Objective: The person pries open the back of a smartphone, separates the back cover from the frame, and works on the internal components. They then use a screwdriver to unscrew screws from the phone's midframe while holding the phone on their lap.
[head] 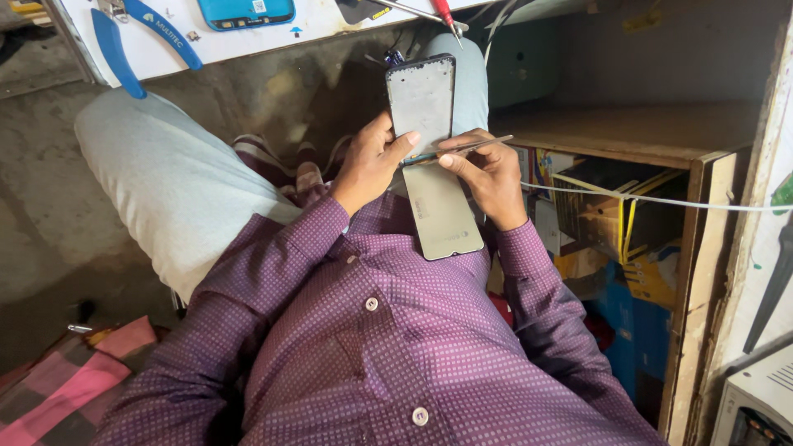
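1. Nearest the camera, a purple dotted shirt is seen, w/ both sleeves reaching fwd over the lap.
2. A flat grey panel, prob. a phone back or screen part, is seen resting against the shirt, just below both hands. Whether it is joined to the part above can't be told.
3. The left hand is curled around the lower edge of a phone frame. The thumb is pressed on the frame's bottom edge; the other fingers are hidden behind it.
4. The right hand is pinched shut on thin metal tweezers. The tips are pointed at the gap where frame and panel meet.
5. The phone frame is held upright over the lap, between the knees, w/ its bare grey inside turned to the camera.
6. Risk: the tweezers could slip, as judged from the thin tips and the small gap. The panel could be scratched or cracked, or the left thumb poked, if too much push is given.
7. Risk: the panel could slide off the lap, since it seems held loosely.
8. Farther off, a white bench is seen w/ blue-handled pliers, a blue phone part and a red-handled tool.
9. At right, wooden shelves w/ boxes are seen.
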`<state>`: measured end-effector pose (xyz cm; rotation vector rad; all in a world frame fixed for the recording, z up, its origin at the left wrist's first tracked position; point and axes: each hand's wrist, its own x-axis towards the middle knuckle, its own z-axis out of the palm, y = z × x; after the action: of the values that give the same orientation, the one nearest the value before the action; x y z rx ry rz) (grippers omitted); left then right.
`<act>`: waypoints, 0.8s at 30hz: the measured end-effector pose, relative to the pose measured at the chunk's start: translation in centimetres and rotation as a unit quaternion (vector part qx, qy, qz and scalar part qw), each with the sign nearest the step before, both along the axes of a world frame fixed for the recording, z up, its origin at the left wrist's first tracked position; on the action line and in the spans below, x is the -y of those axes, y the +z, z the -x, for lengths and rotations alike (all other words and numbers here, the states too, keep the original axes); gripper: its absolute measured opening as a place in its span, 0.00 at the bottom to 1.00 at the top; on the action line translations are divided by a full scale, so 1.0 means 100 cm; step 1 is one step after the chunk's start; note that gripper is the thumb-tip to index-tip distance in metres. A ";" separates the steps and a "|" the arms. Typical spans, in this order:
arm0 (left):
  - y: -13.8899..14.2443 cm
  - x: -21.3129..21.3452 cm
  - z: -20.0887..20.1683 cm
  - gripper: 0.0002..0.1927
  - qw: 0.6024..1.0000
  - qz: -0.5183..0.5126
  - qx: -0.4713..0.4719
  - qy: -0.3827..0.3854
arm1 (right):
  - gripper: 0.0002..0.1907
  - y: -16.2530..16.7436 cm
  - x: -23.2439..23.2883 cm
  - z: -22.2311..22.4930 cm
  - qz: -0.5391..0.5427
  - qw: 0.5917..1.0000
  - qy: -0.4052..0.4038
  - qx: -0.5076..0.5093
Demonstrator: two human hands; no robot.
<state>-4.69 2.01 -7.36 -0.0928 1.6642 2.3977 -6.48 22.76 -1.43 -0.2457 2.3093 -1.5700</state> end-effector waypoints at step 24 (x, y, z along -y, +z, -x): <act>-0.003 0.002 -0.001 0.20 0.999 0.039 -0.013 0.008 | 0.09 -0.015 -0.018 -0.022 0.087 0.970 -0.209 0.091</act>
<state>-4.56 1.77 -7.67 -0.0891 1.7756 2.3551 -4.28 24.56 -2.91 0.3554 2.1765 -1.9030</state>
